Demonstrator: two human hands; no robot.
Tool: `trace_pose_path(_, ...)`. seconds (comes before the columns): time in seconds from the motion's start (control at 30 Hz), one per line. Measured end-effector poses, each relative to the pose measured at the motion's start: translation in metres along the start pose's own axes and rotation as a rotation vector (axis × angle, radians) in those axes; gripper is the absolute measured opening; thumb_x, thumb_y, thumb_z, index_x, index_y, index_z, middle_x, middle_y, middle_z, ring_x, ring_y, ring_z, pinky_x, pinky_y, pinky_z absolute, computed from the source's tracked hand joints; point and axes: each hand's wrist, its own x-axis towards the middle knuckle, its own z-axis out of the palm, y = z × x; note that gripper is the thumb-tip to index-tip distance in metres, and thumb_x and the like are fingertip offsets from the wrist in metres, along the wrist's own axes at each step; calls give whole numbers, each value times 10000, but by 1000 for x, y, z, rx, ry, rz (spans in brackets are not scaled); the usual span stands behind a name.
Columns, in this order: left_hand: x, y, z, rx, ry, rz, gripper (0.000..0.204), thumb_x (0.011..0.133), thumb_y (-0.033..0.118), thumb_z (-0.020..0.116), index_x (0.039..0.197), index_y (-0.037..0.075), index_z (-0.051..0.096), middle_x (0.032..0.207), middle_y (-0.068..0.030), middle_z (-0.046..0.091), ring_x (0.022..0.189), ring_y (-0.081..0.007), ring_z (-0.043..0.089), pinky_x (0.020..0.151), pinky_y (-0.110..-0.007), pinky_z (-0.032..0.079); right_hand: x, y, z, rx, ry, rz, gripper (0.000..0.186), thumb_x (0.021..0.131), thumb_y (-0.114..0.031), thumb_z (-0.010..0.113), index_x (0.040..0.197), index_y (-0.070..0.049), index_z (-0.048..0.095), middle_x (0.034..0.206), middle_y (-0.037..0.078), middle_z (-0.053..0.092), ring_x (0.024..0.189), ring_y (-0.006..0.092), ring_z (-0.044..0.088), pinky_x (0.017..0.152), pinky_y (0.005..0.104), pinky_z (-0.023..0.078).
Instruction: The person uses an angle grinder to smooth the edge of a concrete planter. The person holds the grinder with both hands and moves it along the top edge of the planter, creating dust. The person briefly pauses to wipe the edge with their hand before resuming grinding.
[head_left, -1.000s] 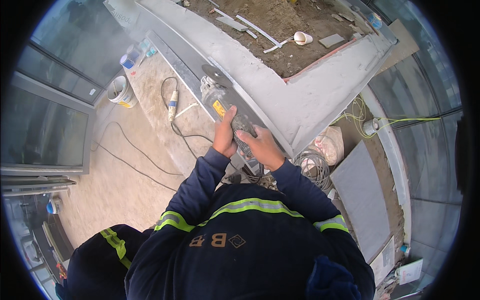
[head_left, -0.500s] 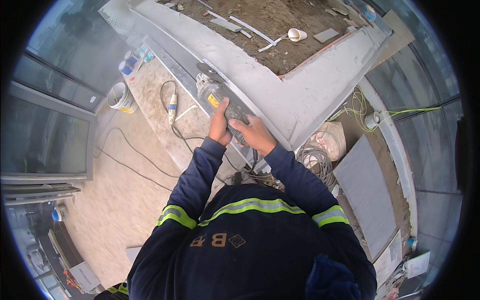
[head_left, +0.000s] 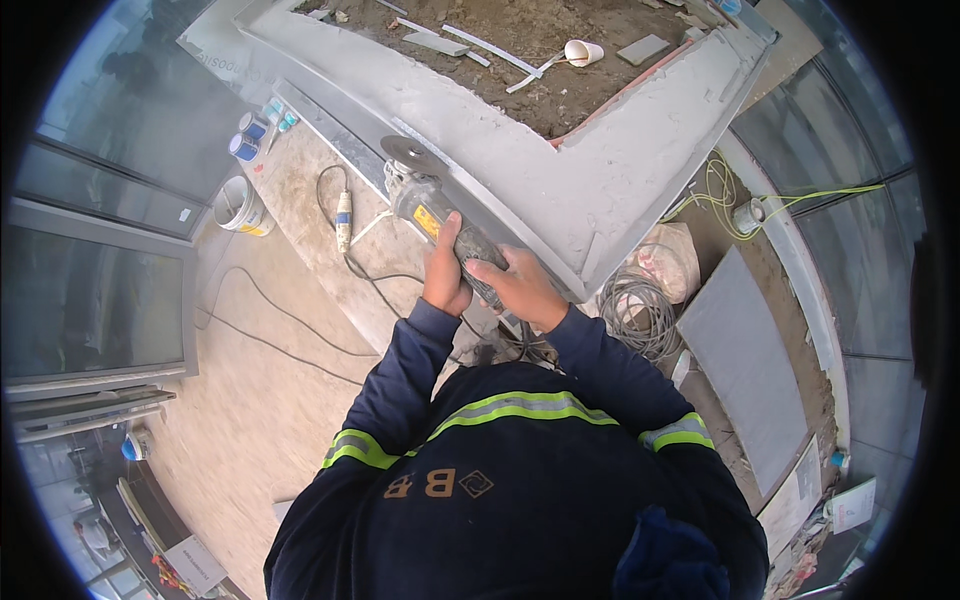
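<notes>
Two bare hands clamp an angle grinder [head_left: 440,215] (long axis running away up-left), left hand [head_left: 445,280] with fingers wrapped on the body nearer the disc [head_left: 412,155], right hand [head_left: 525,290] gripping the tail, disc touching the grey concrete ledge [head_left: 560,150].

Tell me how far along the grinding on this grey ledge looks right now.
Done: the grey ledge carries a rough coat along both legs of its corner. In hand: both hands grip the angle grinder, left hand on the body, right hand at the rear, with its disc at the ledge's front edge. Left: I cannot tell which stretch is already ground. Offcuts and a cup lie on the soil behind.
</notes>
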Motion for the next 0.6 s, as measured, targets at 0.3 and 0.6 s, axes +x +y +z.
trace_pose_path(0.3,11,7,-3,68,-33,4,422,1050,426,626,1221,44,572,1026,-122,673,902,-265,697,796,-430,603,8,-4,5,9,14,16,410,1010,-327,718,1171,42,637,836,62,666,643,100,619,511,267,476)
trace_pose_path(0.6,-23,-10,5,73,18,37,407,1051,386,638,1231,26,576,1031,-112,680,902,-248,700,812,-411,597,-21,12,-3,-2,5,-32,455,1002,-320,711,1275,36,633,886,53,680,646,85,618,511,257,476)
